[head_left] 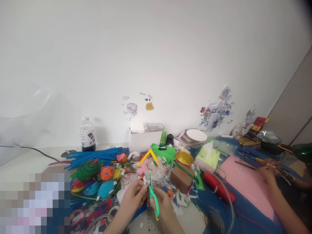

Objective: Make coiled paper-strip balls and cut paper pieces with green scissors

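My right hand (163, 203) is closed round the handles of a pair of green scissors (153, 194), blades pointing up and away from me. Beside it my left hand (134, 194) pinches a small whitish piece (145, 179), perhaps paper, close to the blades. Whether the blades touch this piece I cannot tell. Just beyond both hands lie a pink figure (143, 167), a folded yellow strip (151, 152) and a heap of clear plastic and scraps (159, 172). A brown box (181, 178) stands to the right of my hands.
Left are colourful woven shapes (107, 173), blue strips (94, 156) and a bottle (87, 135). A gold tin (184, 158), tissue pack (207, 157) and red cylinder (219, 187) stand right. Farther right, another person's hands (269, 172) work above a pink sheet (243, 182).
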`<state>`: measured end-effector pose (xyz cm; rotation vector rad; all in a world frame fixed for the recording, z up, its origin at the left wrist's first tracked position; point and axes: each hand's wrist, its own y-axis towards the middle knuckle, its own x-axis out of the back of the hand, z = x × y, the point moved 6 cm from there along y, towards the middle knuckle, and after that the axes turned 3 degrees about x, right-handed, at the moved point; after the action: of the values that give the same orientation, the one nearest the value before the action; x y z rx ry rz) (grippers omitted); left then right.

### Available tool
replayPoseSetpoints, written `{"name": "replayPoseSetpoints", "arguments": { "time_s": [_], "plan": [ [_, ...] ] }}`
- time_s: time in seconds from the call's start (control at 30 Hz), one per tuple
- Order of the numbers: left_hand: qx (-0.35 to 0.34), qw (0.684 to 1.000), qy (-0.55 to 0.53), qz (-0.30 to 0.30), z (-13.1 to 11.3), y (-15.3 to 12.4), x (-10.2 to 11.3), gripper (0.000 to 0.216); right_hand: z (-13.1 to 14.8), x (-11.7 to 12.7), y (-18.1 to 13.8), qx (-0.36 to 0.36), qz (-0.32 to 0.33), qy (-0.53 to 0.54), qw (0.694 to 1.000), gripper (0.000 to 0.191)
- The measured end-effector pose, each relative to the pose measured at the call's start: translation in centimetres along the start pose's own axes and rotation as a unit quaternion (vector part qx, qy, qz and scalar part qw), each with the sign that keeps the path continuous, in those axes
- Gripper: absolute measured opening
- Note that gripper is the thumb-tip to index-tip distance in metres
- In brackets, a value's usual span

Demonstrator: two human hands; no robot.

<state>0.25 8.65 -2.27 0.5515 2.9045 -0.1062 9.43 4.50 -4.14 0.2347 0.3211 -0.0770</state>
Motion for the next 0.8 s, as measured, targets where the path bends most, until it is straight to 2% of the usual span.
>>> {"name": "replayPoseSetpoints", "arguments": {
  "time_s": [0.2,0.5,0.6,0.7,0.8],
  "plan": [
    [-0.015,1.0,0.007,0.001,0.2,-0.2,-0.1,0.054,0.9,-0.7,0.1,0.021,0.014,-0.01,1.0,0.038],
    [-0.046,0.997,0.067,0.004,-0.2,-0.1,0.5,0.049,1.5,-0.9,-0.2,0.067,-0.008,-0.118,0.991,0.012],
    [-0.082,0.987,0.138,-0.008,-1.0,-0.5,1.0,0.04,1.4,-0.8,-0.2,0.067,-0.003,-0.145,0.987,0.016],
    [-0.119,0.965,0.235,-0.013,-1.3,-0.9,1.0,0.032,1.5,-0.8,0.1,0.079,-0.005,-0.138,0.987,0.021],
    [-0.119,0.961,0.247,0.015,-0.7,-1.0,0.7,0.026,1.1,-0.6,0.3,0.058,-0.027,-0.089,0.994,0.027]
  ]
}}
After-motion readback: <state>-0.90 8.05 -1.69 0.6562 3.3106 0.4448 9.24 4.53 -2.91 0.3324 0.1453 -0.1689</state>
